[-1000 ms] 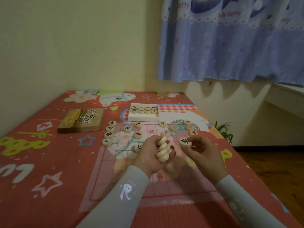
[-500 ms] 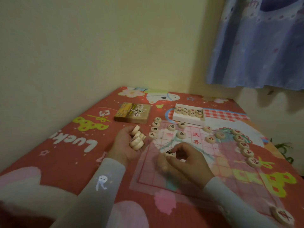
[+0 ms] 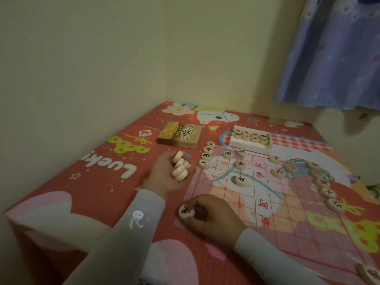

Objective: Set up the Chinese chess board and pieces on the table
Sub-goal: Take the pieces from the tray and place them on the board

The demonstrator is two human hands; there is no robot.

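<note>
A thin see-through chess board sheet [image 3: 273, 202] with red grid lines lies on the red patterned table. My right hand [image 3: 213, 218] pinches one round wooden piece with a black character [image 3: 186, 211] at the board's near left corner. My left hand [image 3: 170, 175], left of the board, grips a stack of several pale pieces [image 3: 180, 168]. Black-lettered pieces [image 3: 206, 155] line the far left edge. Red-lettered pieces [image 3: 323, 185] run along the right edge. A few more stand inside the grid [image 3: 240, 180].
A white tray [image 3: 249, 146] with several red pieces sits beyond the board. The brown game box lid [image 3: 179, 135] lies to its left. Walls close the table at the left and back. A blue curtain [image 3: 333, 52] hangs at upper right. One piece [image 3: 370, 273] lies at the lower right.
My right hand carried the black-lettered piece from the board's middle down to the near left corner. My left hand with the stack stayed left of the board. The view swung left.
</note>
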